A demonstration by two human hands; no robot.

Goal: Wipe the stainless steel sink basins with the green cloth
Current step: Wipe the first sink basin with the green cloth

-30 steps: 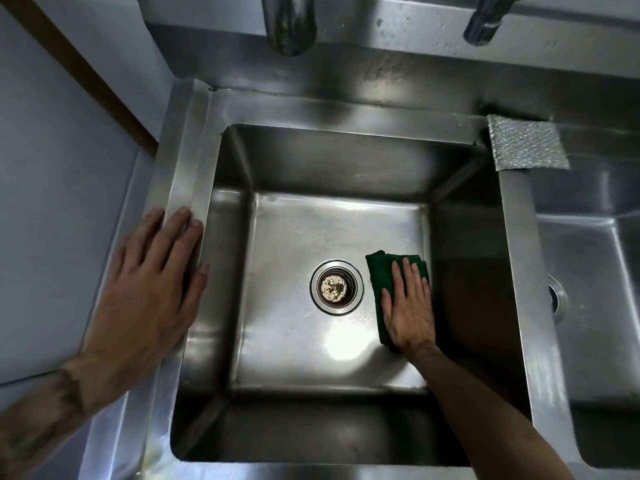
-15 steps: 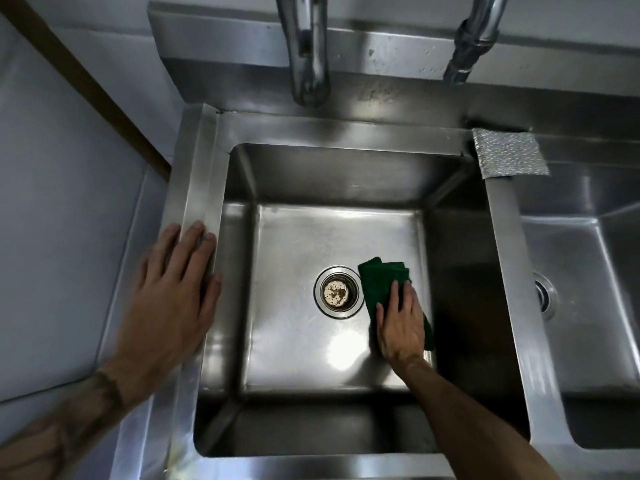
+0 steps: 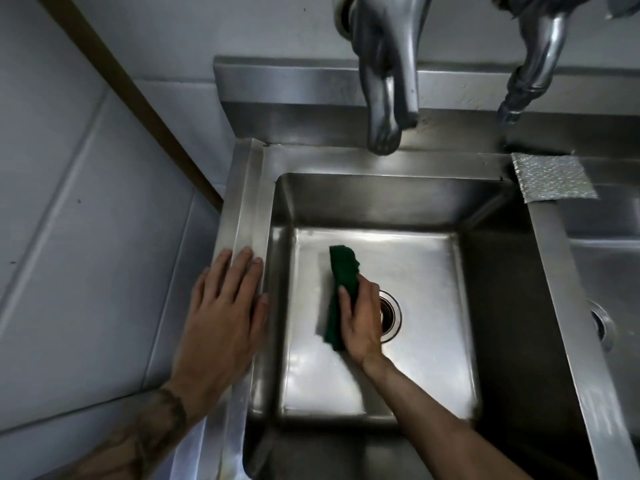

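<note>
The left stainless steel basin (image 3: 429,278) fills the middle of the view. The dark green cloth (image 3: 341,278) lies on its floor, left of the round drain (image 3: 391,315). My right hand (image 3: 360,318) presses flat on the cloth's lower part and covers the drain's left side. My left hand (image 3: 223,317) rests flat on the sink's left rim (image 3: 247,202), fingers together, holding nothing. Part of the right basin (image 3: 609,271) shows at the right edge.
Two metal taps, one (image 3: 388,98) over the left basin and one (image 3: 526,81) to its right, hang from the back. A silvery textured patch (image 3: 550,178) covers the back of the divider (image 3: 568,306) between basins. A grey tiled wall (image 3: 86,237) stands at the left.
My right hand has slid the green cloth leftward across the basin floor, from right of the drain to left of it. The view has shifted, bringing the taps lower into sight. My left hand stays on the rim.
</note>
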